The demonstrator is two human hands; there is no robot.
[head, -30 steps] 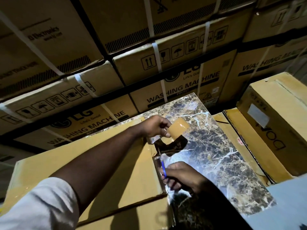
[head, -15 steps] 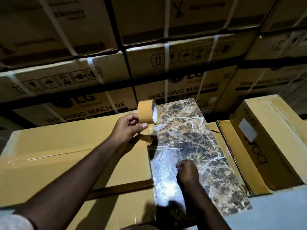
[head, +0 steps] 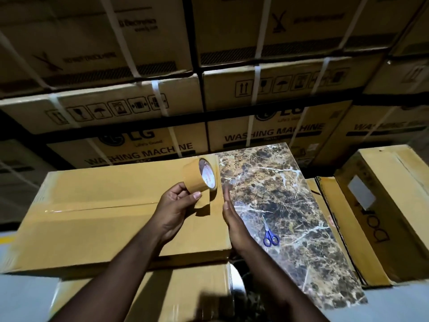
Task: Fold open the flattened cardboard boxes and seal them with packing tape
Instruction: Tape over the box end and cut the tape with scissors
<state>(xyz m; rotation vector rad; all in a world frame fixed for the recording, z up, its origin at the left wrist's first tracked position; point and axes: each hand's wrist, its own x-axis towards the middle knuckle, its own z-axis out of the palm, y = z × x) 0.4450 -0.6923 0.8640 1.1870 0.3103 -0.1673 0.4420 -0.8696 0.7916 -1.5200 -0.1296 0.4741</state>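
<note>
A closed brown cardboard box [head: 97, 219] lies in front of me with a glossy tape strip along its top seam. It rests on another brown box [head: 185, 296]. My left hand [head: 176, 208] holds a roll of brown packing tape [head: 200, 176] above the box's right end; a short loose tape end hangs below the roll. My right hand [head: 234, 221] is flat with fingers straight, pressed against the right edge of the box and holding nothing. Blue-handled scissors [head: 269, 234] lie on the marble slab just right of that hand.
A dark marble-patterned slab [head: 285, 205] stretches along the right of the box. More brown boxes [head: 383, 205] stand at the right. Stacked washing-machine cartons [head: 267, 94] with white straps form a wall behind. Grey floor [head: 399, 303] shows at the lower corners.
My left hand lifted the tape roll away from the box end and now holds it upright. My right hand let go of the scissors, which now lie on the slab, and moved to the box edge.
</note>
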